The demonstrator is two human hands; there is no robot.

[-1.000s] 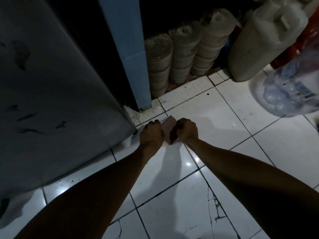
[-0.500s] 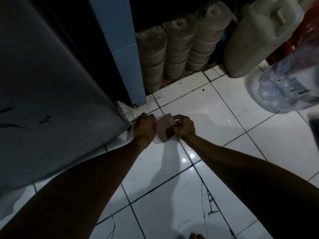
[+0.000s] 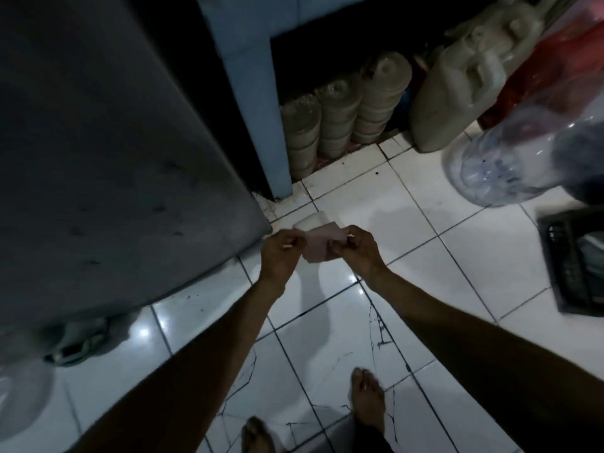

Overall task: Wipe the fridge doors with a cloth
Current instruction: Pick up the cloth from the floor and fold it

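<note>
One grey fridge, one pink cloth, two hands, left hand and right hand, two bare feet, three stacked tubs, one jerrycan, one clear water jug, one black crate

Glossy tile floor; possibly matt metal fridge.

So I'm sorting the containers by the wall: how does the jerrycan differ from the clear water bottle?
The jerrycan is opaque, cream and boxy with a moulded handle; the water bottle is clear and rounded. The jerrycan stands against the wall, while the bottle sits nearer the camera. Both are plastic and rest on the tiled floor.
</note>
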